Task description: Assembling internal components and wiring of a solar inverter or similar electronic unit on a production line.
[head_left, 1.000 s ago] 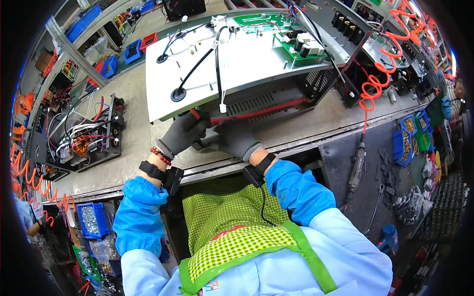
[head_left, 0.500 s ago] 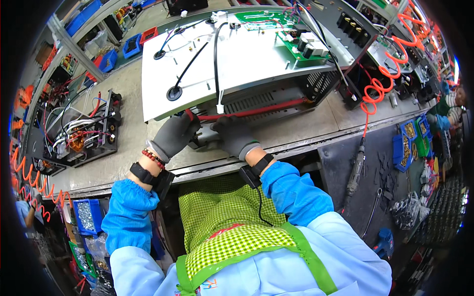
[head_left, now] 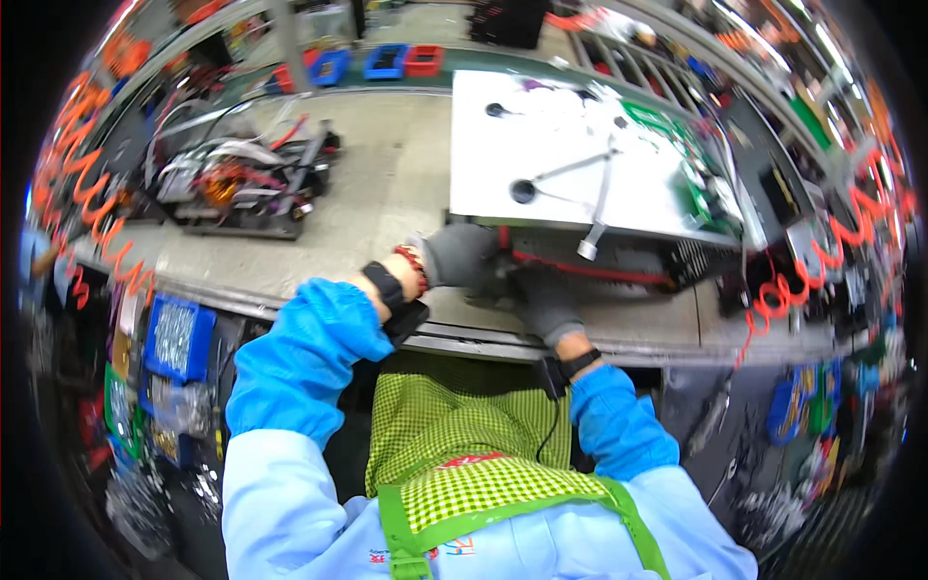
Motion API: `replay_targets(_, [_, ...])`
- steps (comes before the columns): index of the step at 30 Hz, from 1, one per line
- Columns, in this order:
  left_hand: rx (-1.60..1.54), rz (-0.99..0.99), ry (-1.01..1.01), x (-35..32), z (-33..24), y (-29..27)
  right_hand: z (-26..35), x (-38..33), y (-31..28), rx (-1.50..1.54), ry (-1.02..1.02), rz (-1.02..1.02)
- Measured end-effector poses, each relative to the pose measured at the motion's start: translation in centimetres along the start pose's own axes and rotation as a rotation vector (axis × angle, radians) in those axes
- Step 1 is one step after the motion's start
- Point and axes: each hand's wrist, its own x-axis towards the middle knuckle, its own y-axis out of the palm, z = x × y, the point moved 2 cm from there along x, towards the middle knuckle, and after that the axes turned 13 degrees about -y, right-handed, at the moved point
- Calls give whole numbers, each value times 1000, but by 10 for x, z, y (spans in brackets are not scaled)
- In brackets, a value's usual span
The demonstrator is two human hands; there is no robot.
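My left hand (head_left: 466, 257), in a dark grey glove, is closed at the left end of a thick red cable (head_left: 594, 272). Close beside it my right hand (head_left: 543, 298), gloved alike, is at the lower side of the cable. Its fingers are smeared by motion, and their grip is unclear. The cable runs along the front of a dark metal chassis (head_left: 691, 259). Above the opening lies a white panel (head_left: 551, 145) with black grommets and leads. A pale connector (head_left: 588, 248) hangs over its front edge, and a green circuit board (head_left: 667, 130) sits at the right.
An open unit (head_left: 232, 179) full of wires and a copper coil lies on the bench (head_left: 387, 174) at left. Blue (head_left: 387, 60) and red (head_left: 424, 60) bins stand at the back. Coiled orange hoses (head_left: 773, 290) hang at both sides. A blue screw bin (head_left: 181, 336) sits lower left.
The whole view has swung left, so the chassis, bench and hands appear farther right, with more blur. Both hands stay close together at the red cable's left end.
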Motion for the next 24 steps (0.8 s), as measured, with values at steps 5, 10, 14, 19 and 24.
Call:
replay_targets(5, [-237, -17, -158, -54, -14, -42, 0, -6, 13, 56, 103, 140])
replay_targets(10, [-316, 12, -200, -189, 13, -114, 1, -6, 13, 140, 140, 210])
replay_targets(14, [-283, -462, -416, -346, 95, -203, 3, -2, 12, 222, 207, 201])
replay_targets(19, [-107, -900, -1265, -563, 233, -311, -1, -8, 18, 255, 264, 150])
replay_targets(24, [371, -83, -1686, -690, 328, -315, -23, -17, 31, 264, 223, 170])
